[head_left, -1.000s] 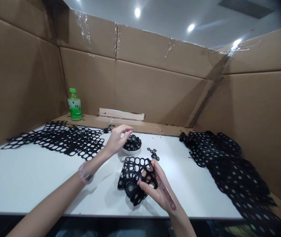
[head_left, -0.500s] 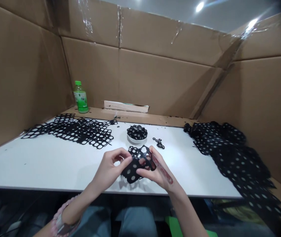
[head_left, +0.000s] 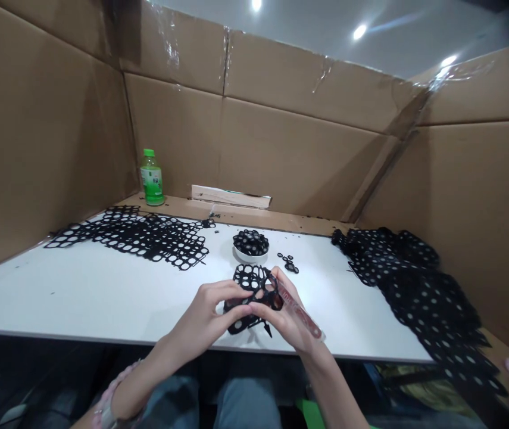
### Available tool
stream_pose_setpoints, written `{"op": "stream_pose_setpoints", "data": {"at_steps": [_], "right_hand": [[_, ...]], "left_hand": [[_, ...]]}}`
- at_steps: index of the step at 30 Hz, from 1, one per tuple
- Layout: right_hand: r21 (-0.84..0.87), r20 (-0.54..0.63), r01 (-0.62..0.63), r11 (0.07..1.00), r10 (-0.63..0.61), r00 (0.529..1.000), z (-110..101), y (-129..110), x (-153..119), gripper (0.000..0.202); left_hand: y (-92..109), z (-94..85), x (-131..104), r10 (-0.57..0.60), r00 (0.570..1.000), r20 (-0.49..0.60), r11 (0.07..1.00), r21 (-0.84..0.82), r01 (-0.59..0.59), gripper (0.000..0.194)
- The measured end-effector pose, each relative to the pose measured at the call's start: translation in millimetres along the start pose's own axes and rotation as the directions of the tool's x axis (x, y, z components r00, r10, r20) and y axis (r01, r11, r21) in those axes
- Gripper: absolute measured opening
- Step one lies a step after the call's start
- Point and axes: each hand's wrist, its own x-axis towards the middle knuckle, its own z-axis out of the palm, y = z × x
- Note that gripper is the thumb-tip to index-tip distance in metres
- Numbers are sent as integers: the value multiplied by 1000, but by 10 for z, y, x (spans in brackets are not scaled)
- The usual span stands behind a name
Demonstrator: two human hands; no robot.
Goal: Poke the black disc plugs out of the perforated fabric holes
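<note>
A black perforated sheet (head_left: 247, 277) with open holes and some filled discs hangs between my hands above the table's front part. My left hand (head_left: 212, 313) pinches it from the left, thumb and fingers closed near its middle. My right hand (head_left: 287, 313) grips its right side, thumb tip touching the left fingers. A clear tool with reddish marks (head_left: 301, 313) lies along the right palm. Just beyond the sheet, a white bowl (head_left: 251, 257) is heaped with black rings (head_left: 251, 241). Several loose black rings (head_left: 289, 262) lie right of the bowl.
Black open mesh sheets (head_left: 147, 235) spread over the left of the white table (head_left: 115, 298). Black dotted sheets (head_left: 428, 298) pile at the right and hang over the front edge. A green bottle (head_left: 152, 182) stands at the back left. Cardboard walls (head_left: 299, 161) surround the table.
My left hand has moved right, and its fingertips now meet my right thumb on the sheet. The sheet has shifted and folded, showing more open mesh. The view has tilted slightly.
</note>
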Motion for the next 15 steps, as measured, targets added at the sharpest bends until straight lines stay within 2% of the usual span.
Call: {"op": "stream_pose_setpoints", "data": {"at_steps": [4,8,11,15], "right_hand": [[-27,-39,-6,1000,4,999,20,33,2,35],[-113,-82,-19,993,10,997,7,49,-21,36],[-129,-117,-30,991,15,993,-79,85,-76,33],[-84,-147,-81,993,68,987,-233,185,-136,35]], "left_hand": [[-18,65,3,-13,1000,8,1000,3,13,19],[-117,137,41,-35,992,-119,995,85,46,24],[-275,13,205,-79,969,-234,991,87,102,29],[-507,-282,630,-65,941,-332,985,130,114,32]]}}
